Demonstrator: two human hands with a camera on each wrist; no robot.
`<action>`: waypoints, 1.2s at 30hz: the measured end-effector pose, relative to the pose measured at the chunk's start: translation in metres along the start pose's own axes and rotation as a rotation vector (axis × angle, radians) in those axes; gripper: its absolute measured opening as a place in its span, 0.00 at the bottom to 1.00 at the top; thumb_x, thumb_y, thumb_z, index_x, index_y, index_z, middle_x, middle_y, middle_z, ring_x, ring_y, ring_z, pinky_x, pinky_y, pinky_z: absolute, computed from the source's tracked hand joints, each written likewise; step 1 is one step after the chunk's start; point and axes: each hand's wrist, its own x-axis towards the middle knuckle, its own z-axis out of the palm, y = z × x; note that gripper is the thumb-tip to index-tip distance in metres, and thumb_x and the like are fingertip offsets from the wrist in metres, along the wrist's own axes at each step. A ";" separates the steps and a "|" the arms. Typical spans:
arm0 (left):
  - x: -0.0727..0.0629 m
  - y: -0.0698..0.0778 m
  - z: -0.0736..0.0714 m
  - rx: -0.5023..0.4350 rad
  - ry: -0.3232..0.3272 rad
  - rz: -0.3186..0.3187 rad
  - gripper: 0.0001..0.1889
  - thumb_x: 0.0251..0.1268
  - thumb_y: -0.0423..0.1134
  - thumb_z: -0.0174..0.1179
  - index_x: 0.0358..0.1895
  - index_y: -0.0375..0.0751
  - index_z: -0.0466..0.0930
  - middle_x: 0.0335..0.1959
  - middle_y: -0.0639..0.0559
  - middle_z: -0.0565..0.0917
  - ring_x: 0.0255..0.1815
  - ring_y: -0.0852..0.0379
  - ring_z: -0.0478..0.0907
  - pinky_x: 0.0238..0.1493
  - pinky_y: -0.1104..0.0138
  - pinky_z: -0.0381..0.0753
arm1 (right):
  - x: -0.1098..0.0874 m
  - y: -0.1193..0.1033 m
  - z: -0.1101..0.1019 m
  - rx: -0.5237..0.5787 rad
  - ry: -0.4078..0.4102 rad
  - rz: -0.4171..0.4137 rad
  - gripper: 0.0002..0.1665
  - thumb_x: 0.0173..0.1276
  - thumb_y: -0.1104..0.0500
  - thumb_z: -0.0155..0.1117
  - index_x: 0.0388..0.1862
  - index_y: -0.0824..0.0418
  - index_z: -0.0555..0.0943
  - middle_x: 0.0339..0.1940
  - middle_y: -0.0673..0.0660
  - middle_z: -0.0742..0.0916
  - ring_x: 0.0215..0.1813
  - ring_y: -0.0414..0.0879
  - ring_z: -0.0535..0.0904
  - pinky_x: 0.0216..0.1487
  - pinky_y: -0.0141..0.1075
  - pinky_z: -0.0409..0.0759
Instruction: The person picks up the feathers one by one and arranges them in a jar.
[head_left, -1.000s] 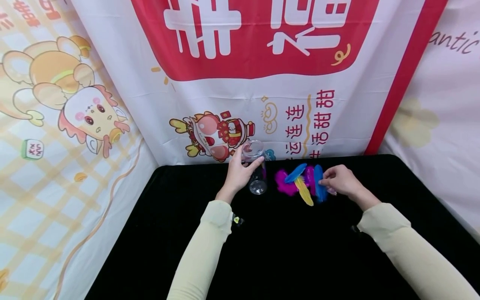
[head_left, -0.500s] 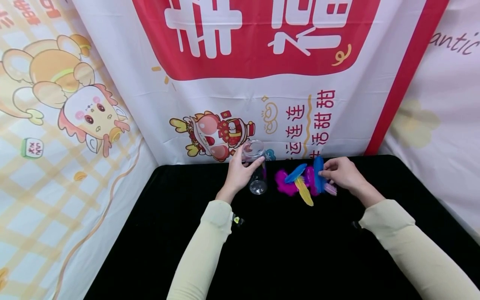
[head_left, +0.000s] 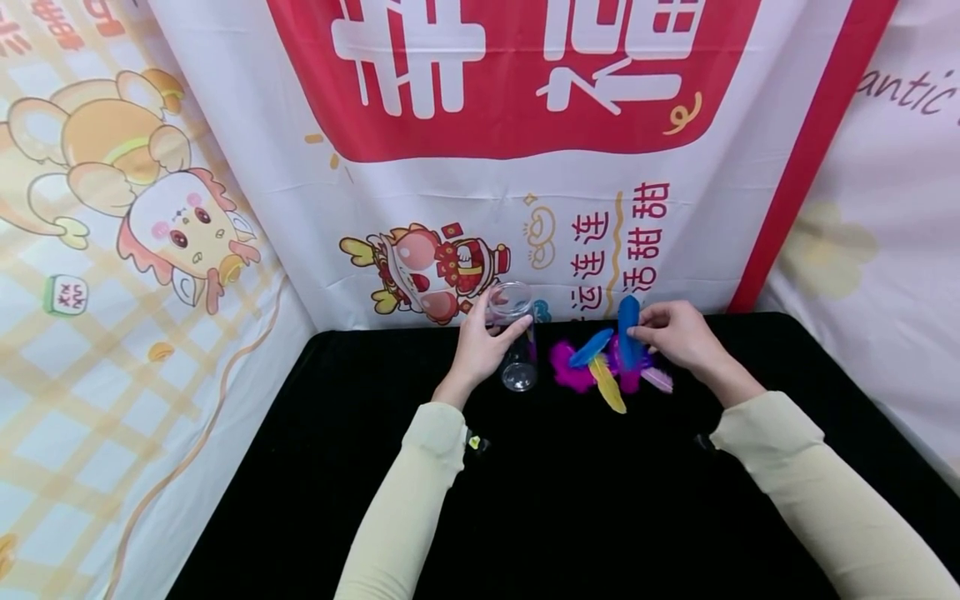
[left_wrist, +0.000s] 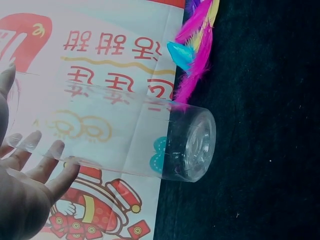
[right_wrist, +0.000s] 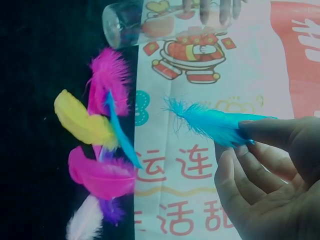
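Raised and shifted toward the clear jar (head_left: 520, 375) since the previous head frame, a blue feather (head_left: 628, 335) is pinched in the person's right hand (head_left: 678, 337); the left hand (head_left: 478, 346) grips the jar. Left wrist: pink feathers (left_wrist: 201, 52) near its base. Right wrist: blue feather against printed backdrop (right_wrist: 197, 92).

Blue feather (head_left: 628, 333): raised, shifted left toward the jar (head_left: 519, 371)
Right hand (head_left: 678, 335): higher, fingertips slightly further left
Pale feather (head_left: 657, 380): more uncovered
Purple feather (right_wrist: 111, 212): seemingly more exposed, though tiny from the head
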 end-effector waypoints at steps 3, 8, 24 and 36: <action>-0.001 0.001 0.002 0.007 0.001 0.000 0.39 0.65 0.58 0.70 0.75 0.51 0.65 0.66 0.48 0.76 0.64 0.47 0.76 0.60 0.49 0.81 | 0.002 -0.005 0.002 0.005 0.030 -0.026 0.13 0.72 0.60 0.69 0.44 0.72 0.83 0.38 0.63 0.89 0.35 0.47 0.85 0.34 0.34 0.86; -0.002 0.002 0.005 0.032 0.000 0.002 0.38 0.65 0.56 0.70 0.74 0.48 0.66 0.67 0.43 0.74 0.62 0.46 0.77 0.58 0.54 0.83 | 0.004 -0.016 0.005 0.017 0.046 -0.038 0.13 0.72 0.59 0.69 0.45 0.70 0.83 0.39 0.63 0.89 0.39 0.52 0.85 0.35 0.34 0.85; -0.004 0.001 0.006 0.038 -0.005 0.011 0.37 0.66 0.56 0.69 0.74 0.48 0.66 0.68 0.43 0.73 0.60 0.45 0.78 0.58 0.54 0.83 | 0.009 -0.040 0.009 0.054 0.098 -0.114 0.14 0.71 0.59 0.70 0.45 0.70 0.83 0.40 0.65 0.89 0.36 0.46 0.85 0.35 0.31 0.84; -0.002 -0.001 0.007 0.023 -0.016 0.004 0.39 0.67 0.55 0.69 0.75 0.45 0.64 0.67 0.45 0.73 0.61 0.43 0.78 0.59 0.49 0.82 | 0.018 -0.060 0.012 0.063 0.148 -0.182 0.12 0.70 0.58 0.71 0.42 0.69 0.84 0.38 0.63 0.89 0.35 0.43 0.84 0.35 0.32 0.84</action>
